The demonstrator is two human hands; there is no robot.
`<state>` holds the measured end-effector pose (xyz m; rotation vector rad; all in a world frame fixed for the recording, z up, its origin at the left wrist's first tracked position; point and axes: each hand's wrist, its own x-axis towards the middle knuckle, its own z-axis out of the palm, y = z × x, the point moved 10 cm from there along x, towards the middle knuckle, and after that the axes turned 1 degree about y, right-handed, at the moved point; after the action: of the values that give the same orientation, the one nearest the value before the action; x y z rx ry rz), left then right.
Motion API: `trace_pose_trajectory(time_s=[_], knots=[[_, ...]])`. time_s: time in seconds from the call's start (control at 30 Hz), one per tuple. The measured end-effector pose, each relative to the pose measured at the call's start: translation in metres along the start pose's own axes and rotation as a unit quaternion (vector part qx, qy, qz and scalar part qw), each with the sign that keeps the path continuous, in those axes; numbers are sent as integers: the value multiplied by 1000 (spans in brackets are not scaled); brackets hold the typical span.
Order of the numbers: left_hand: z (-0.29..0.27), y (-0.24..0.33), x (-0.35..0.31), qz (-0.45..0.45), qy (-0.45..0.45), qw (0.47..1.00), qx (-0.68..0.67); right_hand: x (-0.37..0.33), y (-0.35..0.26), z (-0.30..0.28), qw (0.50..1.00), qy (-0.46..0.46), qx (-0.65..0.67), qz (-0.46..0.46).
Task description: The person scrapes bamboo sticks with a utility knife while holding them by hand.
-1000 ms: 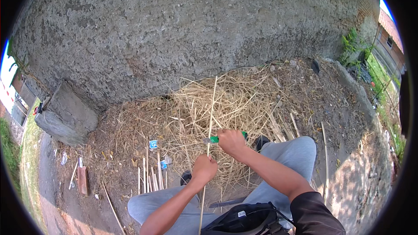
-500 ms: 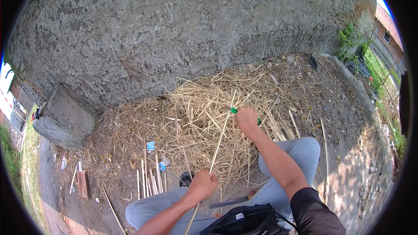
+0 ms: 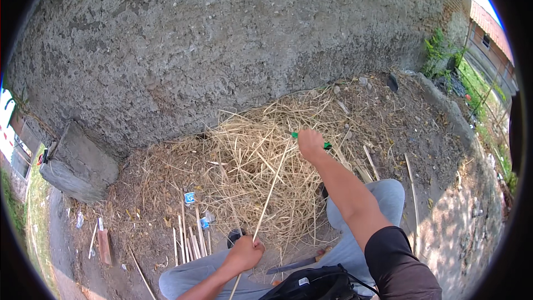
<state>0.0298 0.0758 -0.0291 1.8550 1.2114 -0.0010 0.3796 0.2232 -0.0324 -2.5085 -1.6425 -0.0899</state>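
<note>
My left hand is closed round a long, thin pale strip that looks like split bamboo. The strip slants up and away from the fist over a heap of shavings, and its lower end passes down by my left leg. My right hand grips the green handle of a knife. The knife's short blade lies close to the strip's far end; whether they touch I cannot tell. A larger blade lies on the ground between my legs, near a black bag.
A rough grey wall rises behind the heap. At the left stands a concrete block. Several cut strips lie beside my left knee, near blue-and-white packets. A brown-handled piece lies farther left; a long stick lies right.
My left hand has drawn back toward me and slightly left with the strip. My right hand has shifted slightly left and up, still gripping the knife. The view has tilted slightly.
</note>
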Motion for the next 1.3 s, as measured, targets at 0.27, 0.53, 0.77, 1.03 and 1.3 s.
trace_pose_trajectory(time_s=[0.27,0.53,0.77,1.03,1.3], knots=[[-15,-23,15,-37,-27,985,-164,4,52,-13,997,-73,-17,25],[-40,0,24,110,102,960,-234,-51,-28,-94,971,-64,226,-39],[-6,7,21,-82,-98,932,-340,-139,-107,-90,945,-74,289,-134],[9,4,26,-86,-114,871,-471,-159,-120,-64,962,-58,195,-182],[-2,12,28,-103,-91,888,-439,-164,-131,-66,949,-1,258,-183]])
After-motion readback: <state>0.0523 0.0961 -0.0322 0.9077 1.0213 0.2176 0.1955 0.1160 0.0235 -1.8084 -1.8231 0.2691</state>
